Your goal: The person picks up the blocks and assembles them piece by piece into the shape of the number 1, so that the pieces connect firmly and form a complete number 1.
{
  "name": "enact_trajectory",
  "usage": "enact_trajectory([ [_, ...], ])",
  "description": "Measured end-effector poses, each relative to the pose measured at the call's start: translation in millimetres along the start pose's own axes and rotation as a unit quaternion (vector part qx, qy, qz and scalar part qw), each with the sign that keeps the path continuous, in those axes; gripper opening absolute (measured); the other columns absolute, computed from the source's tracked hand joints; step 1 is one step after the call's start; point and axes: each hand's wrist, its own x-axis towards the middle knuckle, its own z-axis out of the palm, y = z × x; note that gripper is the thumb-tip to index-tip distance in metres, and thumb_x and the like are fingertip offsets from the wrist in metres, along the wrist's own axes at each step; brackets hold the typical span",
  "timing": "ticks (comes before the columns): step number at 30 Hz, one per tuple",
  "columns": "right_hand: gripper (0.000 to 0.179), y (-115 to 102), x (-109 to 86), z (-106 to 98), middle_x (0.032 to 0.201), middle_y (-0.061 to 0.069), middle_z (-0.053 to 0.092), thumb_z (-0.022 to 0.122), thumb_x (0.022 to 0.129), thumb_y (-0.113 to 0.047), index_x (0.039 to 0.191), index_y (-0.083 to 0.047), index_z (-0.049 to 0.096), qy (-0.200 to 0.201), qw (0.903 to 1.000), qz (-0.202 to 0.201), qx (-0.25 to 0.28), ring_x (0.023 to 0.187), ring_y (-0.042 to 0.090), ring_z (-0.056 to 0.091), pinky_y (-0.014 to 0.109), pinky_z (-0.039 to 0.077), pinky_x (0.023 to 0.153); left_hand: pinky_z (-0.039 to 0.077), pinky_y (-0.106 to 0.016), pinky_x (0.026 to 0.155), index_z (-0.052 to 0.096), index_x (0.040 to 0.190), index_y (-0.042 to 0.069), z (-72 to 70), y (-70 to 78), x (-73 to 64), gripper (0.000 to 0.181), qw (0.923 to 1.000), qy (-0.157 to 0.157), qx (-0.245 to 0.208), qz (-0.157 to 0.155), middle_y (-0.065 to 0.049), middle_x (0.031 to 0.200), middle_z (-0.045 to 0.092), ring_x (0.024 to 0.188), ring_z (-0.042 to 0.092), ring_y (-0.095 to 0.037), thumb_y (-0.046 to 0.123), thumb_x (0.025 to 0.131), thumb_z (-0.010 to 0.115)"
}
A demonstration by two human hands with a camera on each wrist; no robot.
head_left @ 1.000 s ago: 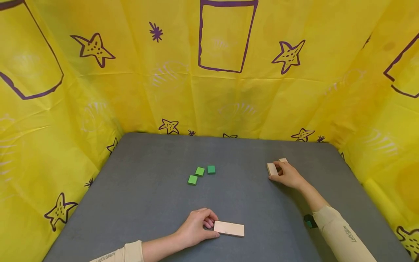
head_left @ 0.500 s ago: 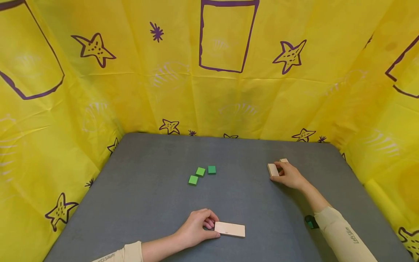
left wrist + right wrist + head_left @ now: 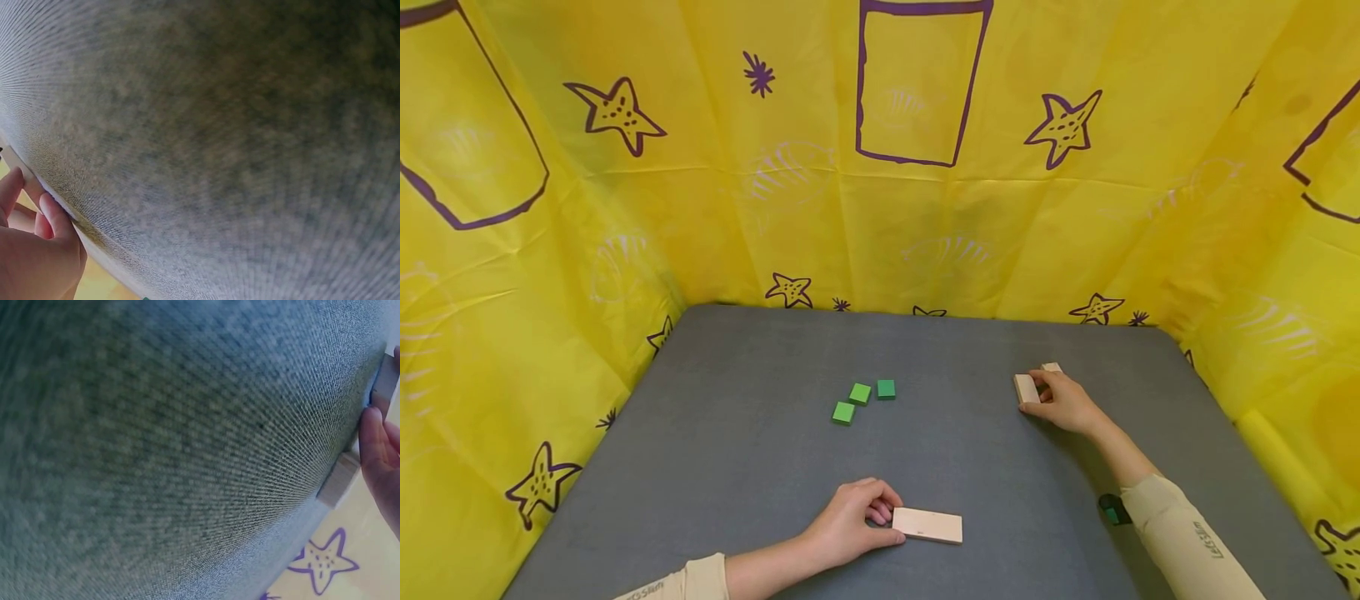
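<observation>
Near the front of the grey table, my left hand (image 3: pixel 852 522) pinches the left end of a flat pale wooden block (image 3: pixel 928 525) between thumb and fingers. The block lies lengthwise from left to right; its edge shows beside the fingertips in the left wrist view. Farther back on the right, my right hand (image 3: pixel 1063 403) grips another pale wooden block (image 3: pixel 1026 389), thumb on its near end and fingers on its far end. A third wooden block (image 3: pixel 339 480) sits close by, partly hidden behind that hand in the head view.
Two light green square blocks (image 3: pixel 843 413) and a darker green one (image 3: pixel 886 390) lie mid-table. A small black item (image 3: pixel 1113 509) with a green patch shows beside the right sleeve. Yellow cloth (image 3: pixel 910 225) with purple drawings walls the table's back and sides.
</observation>
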Motion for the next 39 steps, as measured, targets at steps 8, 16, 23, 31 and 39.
enact_trajectory([
  [8,0.063,-0.7,-1.5,2.7,0.108,0.025,0.059,0.079,0.083,-0.020,0.127,0.015,0.050,0.014,0.9999,0.001,0.002,0.084,0.028,0.062,0.043,0.051,0.074,0.052,-0.019,0.068,0.066,0.095,0.008,0.0,0.3,0.1,0.029,1.0000,-0.002,0.001,-0.003,0.004,0.086,0.058,0.076,0.059,-0.004,0.013,0.074,0.086],
  [16,0.063,-6.5,-2.8,7.0,0.106,0.023,0.061,0.081,0.080,-0.022,0.123,0.014,0.053,0.030,0.9995,0.002,0.008,0.080,0.024,0.060,0.039,0.049,0.071,0.052,-0.019,0.068,0.066,0.095,0.009,0.1,-0.7,0.5,0.029,1.0000,0.000,0.002,-0.004,0.005,0.085,0.058,0.076,0.059,-0.004,0.013,0.074,0.086],
  [23,0.063,-12.2,-5.0,13.0,0.103,0.020,0.061,0.083,0.078,-0.026,0.121,0.012,0.055,0.039,0.9991,0.011,0.016,0.078,0.022,0.057,0.033,0.047,0.067,0.052,-0.019,0.068,0.066,0.095,0.009,0.8,-1.2,0.3,0.029,1.0000,0.000,0.005,-0.002,0.005,0.085,0.058,0.076,0.059,-0.004,0.013,0.074,0.086],
  [31,0.061,-20.6,-4.3,17.6,0.094,0.014,0.060,0.086,0.074,-0.025,0.114,0.011,0.058,0.055,0.9983,0.002,0.017,0.072,0.019,0.054,0.028,0.044,0.063,0.052,-0.019,0.069,0.066,0.095,0.008,0.3,-0.5,0.5,0.029,1.0000,-0.001,0.003,-0.004,0.005,0.086,0.058,0.076,0.058,-0.004,0.012,0.075,0.086],
  [39,0.064,-34.4,-5.5,21.6,0.093,0.012,0.058,0.087,0.073,-0.029,0.113,0.010,0.057,0.052,0.9982,0.013,0.026,0.072,0.017,0.051,0.029,0.043,0.062,0.052,-0.018,0.069,0.066,0.095,0.008,0.7,0.3,0.9,0.029,1.0000,-0.002,0.008,-0.005,0.004,0.086,0.058,0.077,0.058,-0.005,0.012,0.075,0.086],
])
